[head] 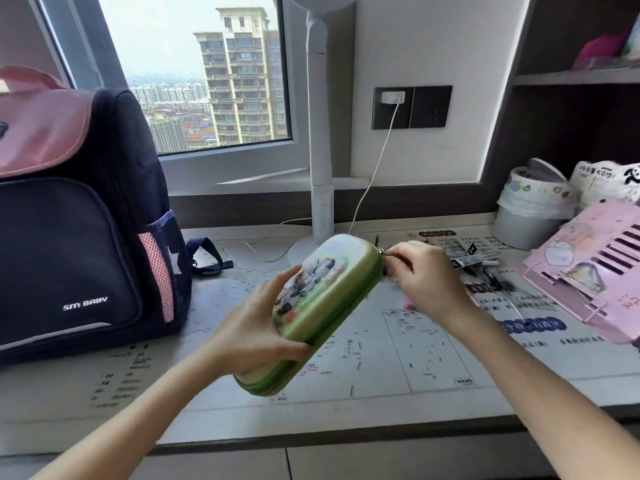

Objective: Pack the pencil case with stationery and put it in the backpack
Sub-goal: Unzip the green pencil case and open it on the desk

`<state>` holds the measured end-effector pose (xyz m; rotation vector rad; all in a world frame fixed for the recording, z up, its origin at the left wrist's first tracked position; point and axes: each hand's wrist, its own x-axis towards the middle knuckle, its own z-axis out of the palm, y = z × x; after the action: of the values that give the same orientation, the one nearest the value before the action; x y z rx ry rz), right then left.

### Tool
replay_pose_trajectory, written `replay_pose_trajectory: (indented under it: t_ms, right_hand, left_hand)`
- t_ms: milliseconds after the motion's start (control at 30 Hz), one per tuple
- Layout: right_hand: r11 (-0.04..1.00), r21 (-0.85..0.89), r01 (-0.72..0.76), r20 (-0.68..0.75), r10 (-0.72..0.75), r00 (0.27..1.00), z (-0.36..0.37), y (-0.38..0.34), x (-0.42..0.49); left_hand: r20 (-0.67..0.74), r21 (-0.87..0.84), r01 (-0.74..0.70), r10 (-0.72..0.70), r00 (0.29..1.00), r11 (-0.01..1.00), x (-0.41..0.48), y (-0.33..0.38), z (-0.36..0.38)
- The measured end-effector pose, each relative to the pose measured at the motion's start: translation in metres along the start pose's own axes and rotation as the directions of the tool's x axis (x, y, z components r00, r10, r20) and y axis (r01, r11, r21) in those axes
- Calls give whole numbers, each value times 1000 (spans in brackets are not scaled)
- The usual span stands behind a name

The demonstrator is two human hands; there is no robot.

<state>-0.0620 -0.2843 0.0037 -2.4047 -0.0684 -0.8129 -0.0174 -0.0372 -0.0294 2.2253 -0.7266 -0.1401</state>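
Observation:
A green hard-shell pencil case (329, 282) with a cartoon picture on its lid is held tilted above the desk, its shell closed. My left hand (256, 327) grips its near end, thumb on the lid and fingers underneath. My right hand (420, 275) pinches the zipper pull (382, 252) at the case's far end. A dark navy backpack (79, 230) with a pink top flap stands upright at the left of the desk. Loose pens and other stationery (485, 268) lie on the desk beyond my right hand.
A white fan stand (320, 150) rises behind the case, with a white charging cable (377, 168) running down from a wall socket. A lined bin (530, 209), a bag and a pink cardboard piece (595, 268) crowd the right side. A printed mat (398, 341) covers the desk.

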Motion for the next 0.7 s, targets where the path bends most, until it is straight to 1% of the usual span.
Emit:
replay_pose_trajectory:
  t_ms: [33,67,100,133,167,200,233,267,300,333,367,400,433,467,500,533,600,633,667,700]
  right_hand:
    - [992,-114,63,-40,-68,997,4,-2,-5]
    - [975,-184,126,-58,-139,989,9,-9,-13]
    - [959,-218,182,-55,-198,979,17,-17,-23]
    - [946,-229,228,-32,-241,970,26,-27,-35]
    - [938,-232,257,-1,-264,965,36,-37,-48]
    - [935,-234,266,25,-268,963,45,-45,-59]
    - [935,-233,266,22,-268,963,51,-49,-67]
    - [945,-206,254,4,-258,966,53,-50,-70]
    - [956,-160,246,-29,-254,967,51,-49,-70]
    - [960,-120,255,-59,-263,963,48,-49,-68]
    - [957,-94,274,-73,-281,957,44,-48,-65]
    - [950,-85,300,-58,-305,951,40,-49,-63]
    - [936,-88,342,-30,-345,938,38,-48,-63]
    - [919,-98,381,3,-382,924,35,-49,-64]
    - [903,-121,412,34,-411,911,33,-50,-65]
    - [887,-163,431,65,-426,902,30,-52,-67]
    - [856,-292,427,95,-418,903,22,-56,-70]
    - [840,-360,405,103,-395,913,17,-60,-74]
    - [823,-424,378,107,-368,923,12,-65,-80]
    - [789,-494,364,109,-360,927,11,-68,-88]
  left_hand:
    - [-57,16,23,-22,998,1000,0,2,5]
    - [-107,11,57,-55,993,998,0,4,10]
    - [-156,-12,79,-80,984,997,3,7,16]
    - [-197,-73,92,-105,975,993,6,8,21]
    - [-222,-181,101,-141,965,978,9,12,25]
    - [-211,-333,121,-199,957,935,13,15,29]
    - [-155,-494,148,-254,955,857,16,15,33]
    - [-61,-638,177,-278,959,750,17,15,36]
    - [55,-753,208,-256,965,624,16,15,38]
    - [169,-832,243,-190,967,498,15,15,37]
    - [257,-871,278,-105,961,405,14,15,36]
    - [312,-882,302,-33,950,363,14,16,35]
    - [341,-881,320,-1,940,348,14,17,35]
    - [346,-874,333,-27,938,355,16,18,36]
    - [332,-865,339,-84,939,371,18,22,38]
    - [303,-848,336,-145,942,409,20,25,41]
    - [204,-792,308,-247,947,528,28,29,47]
    - [158,-778,305,-299,941,549,31,32,49]
    - [144,-790,326,-359,922,520,35,33,49]
    - [166,-813,364,-418,893,454,37,35,46]
